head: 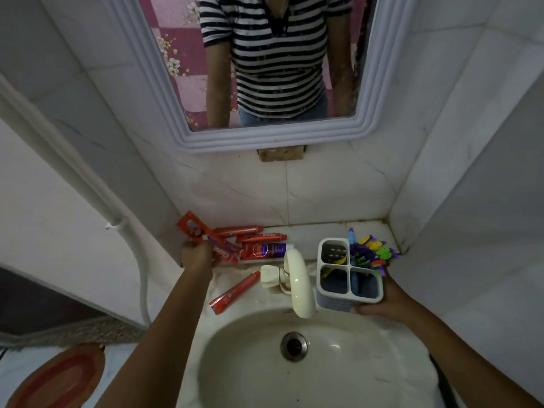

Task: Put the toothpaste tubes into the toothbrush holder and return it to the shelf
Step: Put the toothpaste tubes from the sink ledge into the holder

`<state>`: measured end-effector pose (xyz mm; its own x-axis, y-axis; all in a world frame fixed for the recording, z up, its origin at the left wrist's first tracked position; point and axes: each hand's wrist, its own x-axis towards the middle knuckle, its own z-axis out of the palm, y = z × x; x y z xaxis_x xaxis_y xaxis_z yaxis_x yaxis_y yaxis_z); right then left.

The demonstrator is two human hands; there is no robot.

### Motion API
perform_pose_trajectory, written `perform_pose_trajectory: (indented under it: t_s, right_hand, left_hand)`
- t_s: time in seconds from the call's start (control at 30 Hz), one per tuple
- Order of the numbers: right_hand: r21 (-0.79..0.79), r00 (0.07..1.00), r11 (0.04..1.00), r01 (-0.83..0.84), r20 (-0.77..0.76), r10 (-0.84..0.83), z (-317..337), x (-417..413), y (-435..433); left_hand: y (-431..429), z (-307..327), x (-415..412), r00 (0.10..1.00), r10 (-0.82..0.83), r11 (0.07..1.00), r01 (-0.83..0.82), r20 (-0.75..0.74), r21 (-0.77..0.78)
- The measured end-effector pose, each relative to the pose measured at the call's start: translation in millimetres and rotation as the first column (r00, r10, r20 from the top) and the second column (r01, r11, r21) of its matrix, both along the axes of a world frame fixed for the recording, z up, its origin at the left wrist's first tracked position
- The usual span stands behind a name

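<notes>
Both forearms come up from the bottom of the frame over the sink (pixel 368 387), so that's what sits closest. Right hand (pixel 382 301), right of center, is wrapped around the base of the toothbrush holder (pixel 348 290), keeping it upright just beside the tap (pixel 298 285). It's a four-compartment white thing; the back right slot is crammed with colourful toothbrushes (pixel 371 253), and the others look mostly free, though I can't tell exactly what's down in them.

Left hand (pixel 197 256), left of center, is curled closed on a red toothpaste tube (pixel 228 252) at the near edge of the pile on the shelf (pixel 309 235) behind the sink. More red toothpaste tubes (pixel 250 234) lie flat there, touching each other, with a red carton (pixel 192 226) leaning at the far left corner. One stray tube (pixel 234 293) lies on the sink rim, apart from the rest, pointing diagonally toward the tap.

So I'd say this is the very first pickup, nothing loaded yet. Next move should be lifting that tube clear of its neighbours, swinging it across past the tap and dropping it end-first into a free compartment. Holder needs to stay level or the brushes could tip out.
</notes>
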<state>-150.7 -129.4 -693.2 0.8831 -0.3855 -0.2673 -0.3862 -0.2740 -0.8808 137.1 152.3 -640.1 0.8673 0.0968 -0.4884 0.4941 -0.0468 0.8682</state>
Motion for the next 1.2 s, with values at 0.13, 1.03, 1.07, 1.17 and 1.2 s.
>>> perform_pose_trajectory:
  t_s: [0.13, 1.03, 1.07, 1.17, 1.2]
  right_hand:
    - [0.008, 0.999, 1.000, 0.020, 0.032, -0.020, -1, -2, -1]
    - [0.006, 0.999, 1.000, -0.018, 0.028, 0.018, -9, 4, -2]
    - [0.003, 0.999, 1.000, -0.023, 0.026, 0.023, -11, 4, -3]
    - [-0.029, 0.999, 0.999, -0.040, 0.035, 0.041, -18, 4, -4]
    - [-0.037, 0.998, 0.998, -0.042, 0.038, 0.044, -17, 5, -5]
  left_hand:
    - [-7, 32, -27, 0.981, -0.046, 0.998, 0.053, 0.191, -0.028]
    - [-174, 61, -77, -0.180, -0.960, -0.259, 0.269, -0.216, 0.928]
    - [-172, 61, -76, -0.183, -0.963, -0.247, 0.294, -0.199, 0.923]
    - [-157, 67, -67, -0.106, -0.994, -0.030, 0.602, 0.042, 0.798]
    - [-147, 70, -62, -0.021, -0.991, 0.081, 0.699, 0.134, 0.711]
